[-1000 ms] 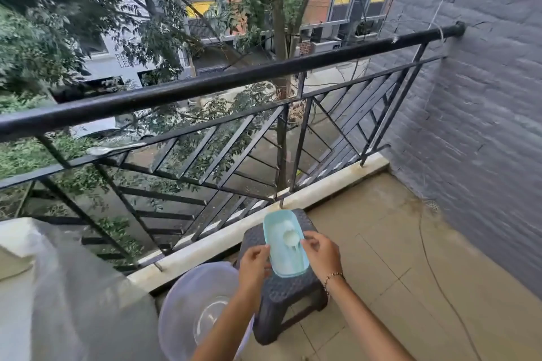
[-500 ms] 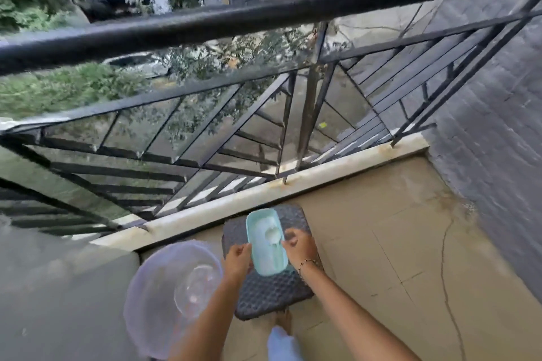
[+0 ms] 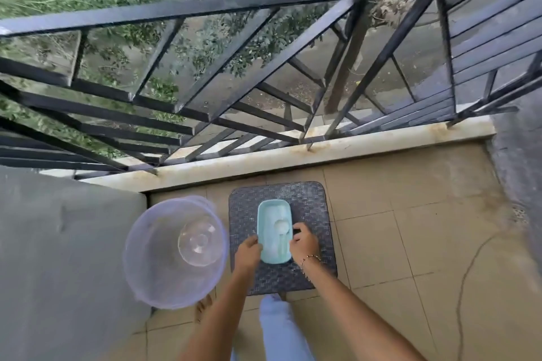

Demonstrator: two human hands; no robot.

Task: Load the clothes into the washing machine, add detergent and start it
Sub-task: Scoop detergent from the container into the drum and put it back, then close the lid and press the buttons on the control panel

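- Directly below the camera, a pale blue detergent tub (image 3: 260, 220) lies lengthwise over the middle of a dark woven stool (image 3: 311, 205). Whether it rests on the seat or is held just above it cannot be told.
- Inside the tub is white powder, with a white scoop (image 3: 282, 226) lying on it, bowl away from the person.
- The tub sits between the two hands, which take its long sides at the near half.
- The left hand (image 3: 248, 252) is at the tub's left rim. Its fingers (image 3: 255, 240) are curled and bunched together, their tips touching the rim.
- The right hand (image 3: 305, 242) is at the right rim. Its fingers (image 3: 297, 227) are bent, slightly apart, and pinch the edge beside the scoop's bowl. A beaded bracelet (image 3: 309, 258) circles this wrist.
- How far either thumb wraps under the tub is hidden.
- Just left of the stool stands a translucent lilac bucket (image 3: 152, 258), close to it; whether they touch is unclear.
- A flat grey surface (image 3: 58, 243) fills the left edge, against the bucket.
- A bare foot (image 3: 202, 306) and a light trouser leg (image 3: 278, 328) show on the tan floor tiles (image 3: 396, 243).
- Beyond the stool run a pale ledge (image 3: 293, 152) and a black metal railing (image 3: 264, 0).
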